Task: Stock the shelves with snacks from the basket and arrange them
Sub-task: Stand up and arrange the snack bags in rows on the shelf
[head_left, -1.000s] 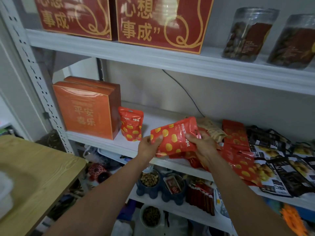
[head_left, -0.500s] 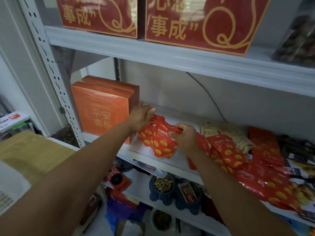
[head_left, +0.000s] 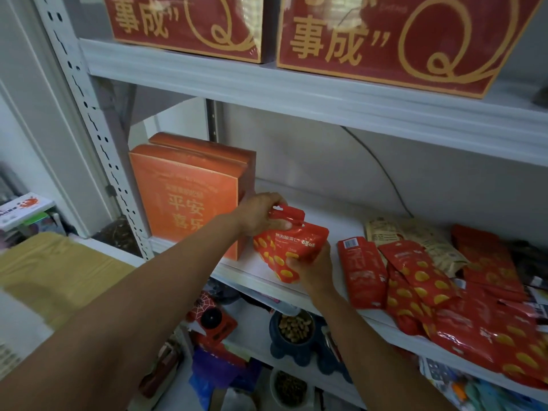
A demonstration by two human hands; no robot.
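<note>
Two red snack pouches with yellow spots [head_left: 292, 247] stand upright together on the white middle shelf [head_left: 252, 269], just right of the orange gift boxes [head_left: 184, 197]. My left hand [head_left: 261, 216] pinches the top of the rear pouch. My right hand [head_left: 311, 269] grips the lower front of the front pouch. To the right, several more red pouches [head_left: 415, 277] lie flat in a loose pile on the same shelf, with beige packets [head_left: 415, 235] behind them. The basket is out of view.
Red boxes with gold lettering [head_left: 385, 40] fill the upper shelf. A black cable [head_left: 382, 170] runs down the back wall. Below are blue bowls of nuts [head_left: 293, 327] and mixed goods. A wooden table [head_left: 53, 268] stands at left.
The pouch I held in both hands in front of the shelf now stands beside the first one by the orange boxes. My left hand moved onto the pouch tops; the view came closer.
</note>
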